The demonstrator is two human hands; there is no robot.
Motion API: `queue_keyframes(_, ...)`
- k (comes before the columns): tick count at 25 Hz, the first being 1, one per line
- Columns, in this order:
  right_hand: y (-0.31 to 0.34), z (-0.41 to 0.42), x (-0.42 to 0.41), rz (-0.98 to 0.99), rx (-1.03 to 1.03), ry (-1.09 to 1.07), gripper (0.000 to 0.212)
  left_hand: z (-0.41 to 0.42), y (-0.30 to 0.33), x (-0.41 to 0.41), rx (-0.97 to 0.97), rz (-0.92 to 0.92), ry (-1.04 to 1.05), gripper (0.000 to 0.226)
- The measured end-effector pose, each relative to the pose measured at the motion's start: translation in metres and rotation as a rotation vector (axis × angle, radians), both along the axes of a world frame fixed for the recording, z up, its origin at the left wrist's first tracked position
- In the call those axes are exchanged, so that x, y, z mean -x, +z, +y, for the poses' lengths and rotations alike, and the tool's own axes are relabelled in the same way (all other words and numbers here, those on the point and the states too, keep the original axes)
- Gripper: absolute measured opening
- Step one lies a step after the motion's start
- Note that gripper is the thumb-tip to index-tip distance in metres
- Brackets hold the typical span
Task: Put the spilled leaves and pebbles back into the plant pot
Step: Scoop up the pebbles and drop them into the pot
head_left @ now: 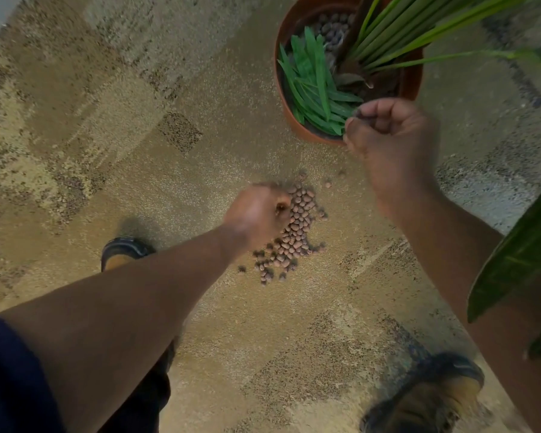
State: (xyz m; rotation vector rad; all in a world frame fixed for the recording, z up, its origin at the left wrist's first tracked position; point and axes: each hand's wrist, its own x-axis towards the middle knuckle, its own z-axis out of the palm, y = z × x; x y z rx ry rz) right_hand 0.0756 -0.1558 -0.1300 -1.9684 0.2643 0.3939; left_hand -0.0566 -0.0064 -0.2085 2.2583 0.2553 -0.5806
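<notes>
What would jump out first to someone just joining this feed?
The pile of brown pebbles spilled on the carpet at centre, with the left hand curled at its edge. Above right, the right hand is curled at the rim of the terracotta pot, which holds green leaves.

Both arms outstretched — left hand [256,210] and right hand [388,132] curled.

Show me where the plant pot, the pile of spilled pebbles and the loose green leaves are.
plant pot [297,125]: head view, on its orange outer wall.
spilled pebbles [297,229]: head view, middle of the pile on the carpet.
loose green leaves [316,85]: head view, middle of the bunch inside the pot.
</notes>
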Motion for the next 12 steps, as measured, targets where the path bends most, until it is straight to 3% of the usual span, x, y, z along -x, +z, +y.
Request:
queue_keyframes(4,-0.007,0.003,-0.015,-0.003,0.124,0.059,0.019,0.009,0.046,-0.039,0.099,-0.269,0.139,0.008)
queue_keyframes(7,-0.011,0.001,-0.018,-0.054,0.224,0.153,0.018,0.013,0.071,-0.079,0.050,-0.510,0.142,0.008)
queue_keyframes(12,-0.011,-0.001,-0.010,-0.126,0.261,0.249,0.021,0.015,0.064,-0.109,-0.121,-0.414,0.063,0.021)
